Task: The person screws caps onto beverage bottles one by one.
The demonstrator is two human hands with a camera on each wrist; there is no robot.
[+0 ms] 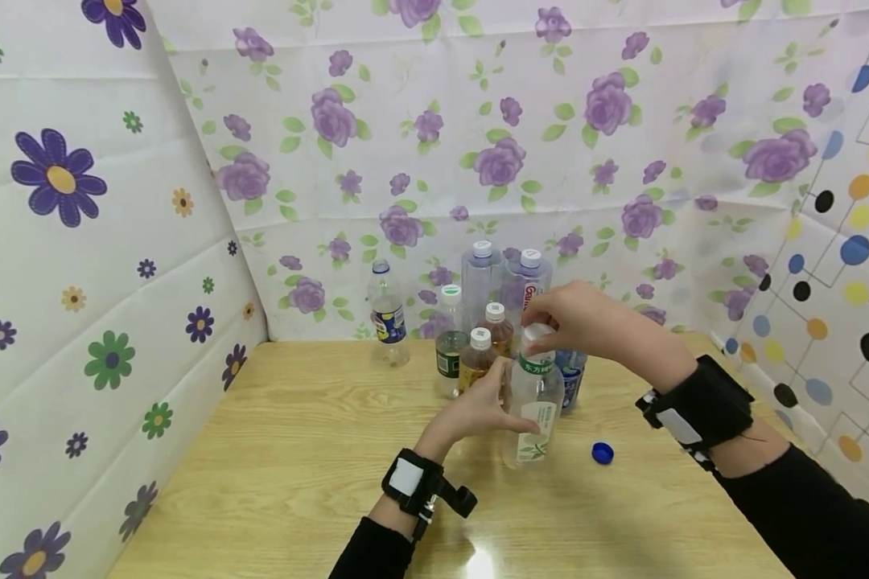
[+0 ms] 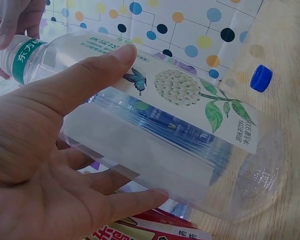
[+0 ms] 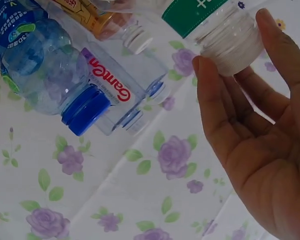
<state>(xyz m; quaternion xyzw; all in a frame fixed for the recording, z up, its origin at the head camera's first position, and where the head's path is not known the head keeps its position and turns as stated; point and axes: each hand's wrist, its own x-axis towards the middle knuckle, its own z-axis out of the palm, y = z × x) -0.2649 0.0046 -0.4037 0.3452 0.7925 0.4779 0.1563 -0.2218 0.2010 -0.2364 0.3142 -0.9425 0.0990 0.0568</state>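
Observation:
A clear plastic bottle (image 1: 516,446) with a green neck band and a pale flower label stands upright on the table. My left hand (image 1: 474,412) grips its body from the left, and in the left wrist view the thumb (image 2: 102,70) lies along the label with the fingers round the far side. At the top, my right hand (image 1: 586,322) pinches the white cap (image 3: 235,55) between thumb and fingertips. A loose blue cap (image 1: 603,453) lies on the table to the right of the bottle.
Behind stand two brown drink bottles (image 1: 481,346), a green-labelled bottle (image 1: 450,346), two tall clear bottles (image 1: 481,277) and a blue-labelled bottle (image 1: 571,378). Further left is a capless bottle (image 1: 389,318). Flowered sheets (image 1: 333,117) enclose the wooden table (image 1: 319,450).

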